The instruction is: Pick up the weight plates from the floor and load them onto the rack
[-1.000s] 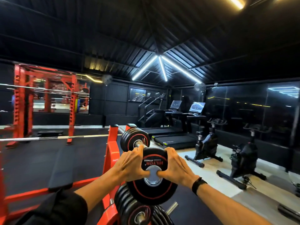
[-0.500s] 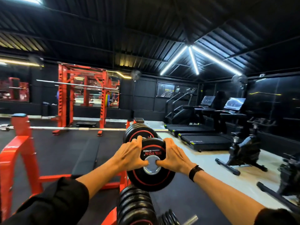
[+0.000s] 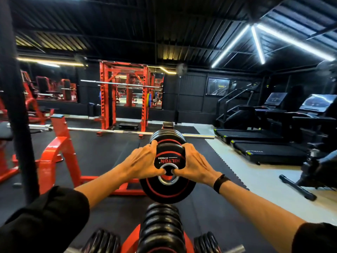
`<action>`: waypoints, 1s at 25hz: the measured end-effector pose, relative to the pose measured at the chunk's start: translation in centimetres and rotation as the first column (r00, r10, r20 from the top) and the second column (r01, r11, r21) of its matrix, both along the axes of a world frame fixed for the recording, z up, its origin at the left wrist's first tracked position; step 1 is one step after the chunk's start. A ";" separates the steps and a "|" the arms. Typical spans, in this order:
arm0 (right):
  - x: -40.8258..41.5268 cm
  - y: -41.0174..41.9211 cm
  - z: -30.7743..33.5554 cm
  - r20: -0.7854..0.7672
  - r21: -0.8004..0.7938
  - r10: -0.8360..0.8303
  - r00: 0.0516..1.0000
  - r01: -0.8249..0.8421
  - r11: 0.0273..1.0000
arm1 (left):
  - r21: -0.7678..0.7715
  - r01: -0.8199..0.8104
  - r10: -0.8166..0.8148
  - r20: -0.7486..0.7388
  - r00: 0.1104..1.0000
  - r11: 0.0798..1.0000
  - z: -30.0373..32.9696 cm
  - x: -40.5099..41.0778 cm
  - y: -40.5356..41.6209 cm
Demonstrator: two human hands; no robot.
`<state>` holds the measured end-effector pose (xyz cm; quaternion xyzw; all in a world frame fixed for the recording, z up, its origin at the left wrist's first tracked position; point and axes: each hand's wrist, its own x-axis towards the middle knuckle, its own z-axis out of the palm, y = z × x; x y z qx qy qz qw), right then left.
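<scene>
At centre frame, in front of our chest, we hold one black weight plate (image 3: 166, 179) with a red ring and white lettering, upright, face toward us. Going left to right: our left hand (image 3: 144, 164) sits on the plate's left half, fingers spread and curled over the upper left rim, thumb reaching in to the chrome hub ring, so it grasps the plate, not clenched tight, fingers partly open around the edge. Our right hand (image 3: 193, 165) mirrors it on the right half, fingers wrapped over the upper right rim, thumb at the hub from the other side, also grasping the plate; a black wristband (image 3: 220, 183) sits on that wrist. Both thumbs nearly meet at the hub hole. The plate sits just in front of a stack of plates (image 3: 166, 138) already on the upper peg of the red rack (image 3: 167, 125); we cannot tell whether it is on the peg or touching that stack. Below it, another stack of black plates (image 3: 161, 227) sits on a lower peg, with smaller plates either side at the bottom edge. Far left stands a red bench frame (image 3: 54, 152); behind it a red power rack (image 3: 125, 95) with a barbell (image 3: 120, 84); at right, treadmills (image 3: 264, 150) on the pale floor.
</scene>
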<state>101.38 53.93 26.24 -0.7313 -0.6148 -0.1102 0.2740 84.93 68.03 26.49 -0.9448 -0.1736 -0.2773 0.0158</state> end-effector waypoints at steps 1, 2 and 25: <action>0.3 0.0 0.1 0.000 0.005 -0.001 1.000 0.001 1.000 | 0.005 -0.006 0.006 -0.005 1.000 1.000 0.1 0.2 -0.1; 0.5 0.0 0.2 -0.011 0.008 -0.001 1.000 0.001 1.000 | 0.015 -0.011 0.011 -0.010 1.000 1.000 0.1 0.5 -0.2; 4.4 3.5 -1.0 0.554 0.035 -0.230 0.800 0.254 0.967 | 0.522 -0.040 0.106 -0.099 0.989 0.852 -1.4 3.1 5.8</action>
